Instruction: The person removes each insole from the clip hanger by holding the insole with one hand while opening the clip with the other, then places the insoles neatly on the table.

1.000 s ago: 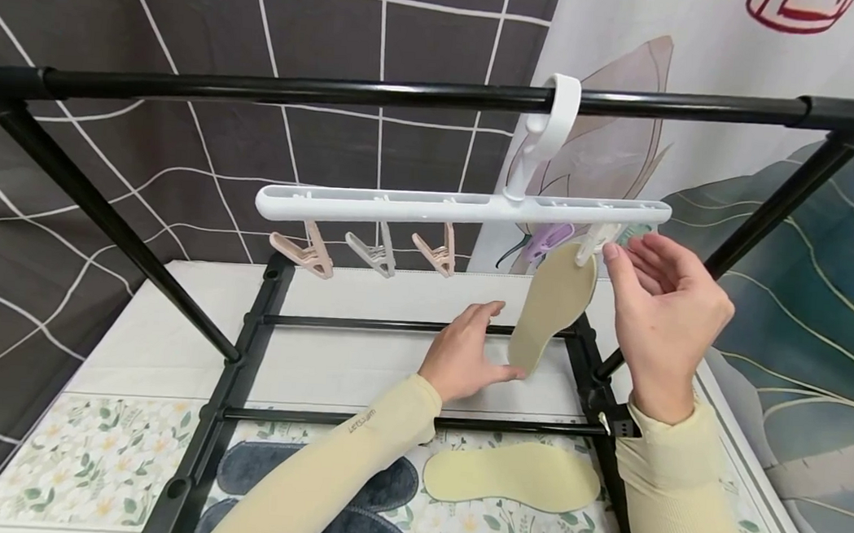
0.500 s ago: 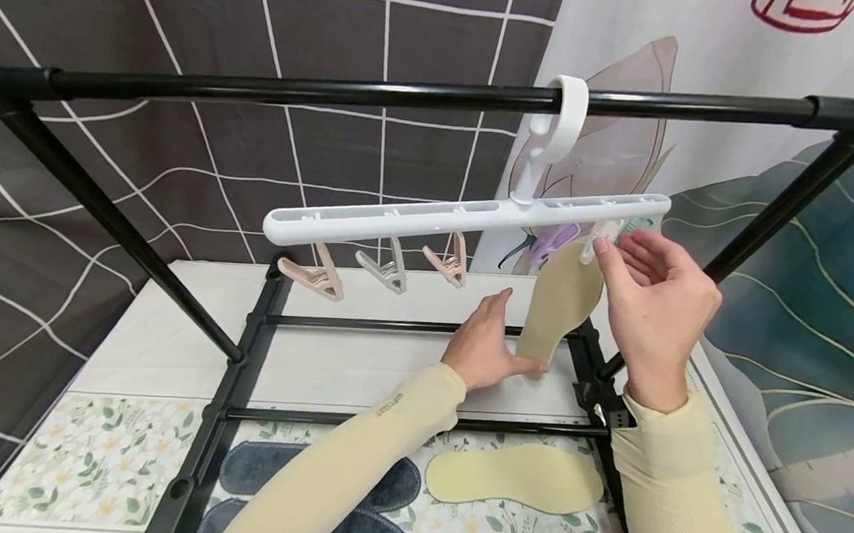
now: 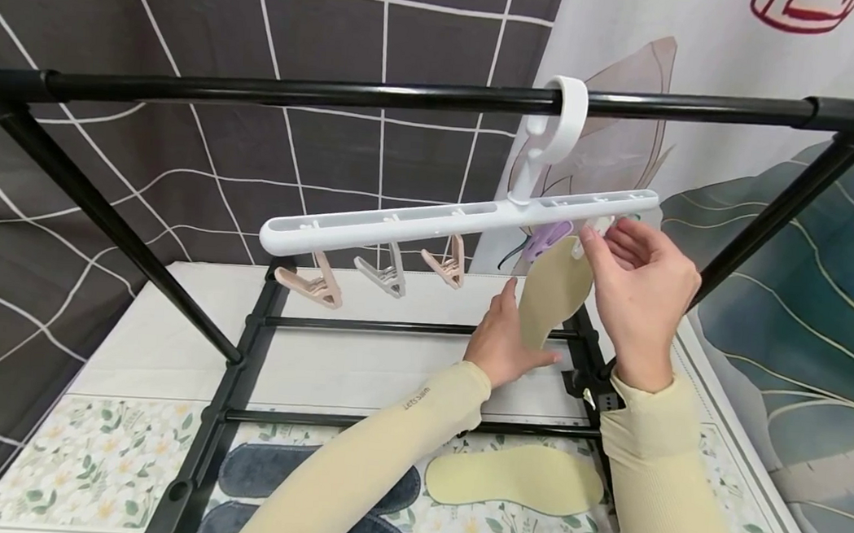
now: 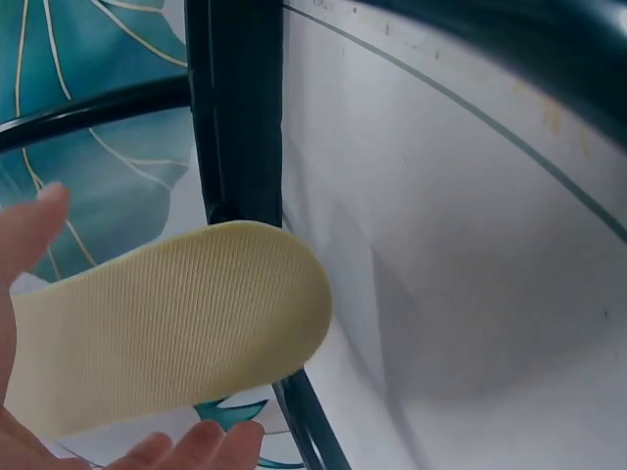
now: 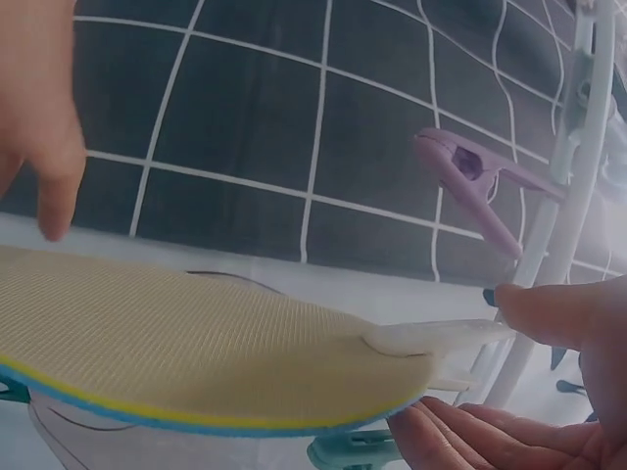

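Observation:
A pale yellow insole (image 3: pixel 556 287) hangs from a white clip (image 5: pixel 431 336) at the right part of the white hanger (image 3: pixel 430 219). My left hand (image 3: pixel 506 349) is spread around the insole's lower end; in the left wrist view a gap shows between that insole (image 4: pixel 186 323) and the fingers. My right hand (image 3: pixel 646 288) is beside the clip with loosely extended fingers. Its thumb (image 5: pixel 549 311) lies at the clip's handle end, and its fingertips are near the insole's edge. Contact behind the insole is hidden.
The hanger hooks over a black rail (image 3: pixel 320 93). Pink and grey clips (image 3: pixel 383 270) hang on its left, a purple clip (image 5: pixel 475 186) beside the white one. Another yellow insole (image 3: pixel 515 477) and dark blue insoles (image 3: pixel 260 470) lie on the floral surface below.
The hanger has turned, its left end lower and its right end slightly higher. My left hand has moved right and up around the insole; my right hand has shifted left.

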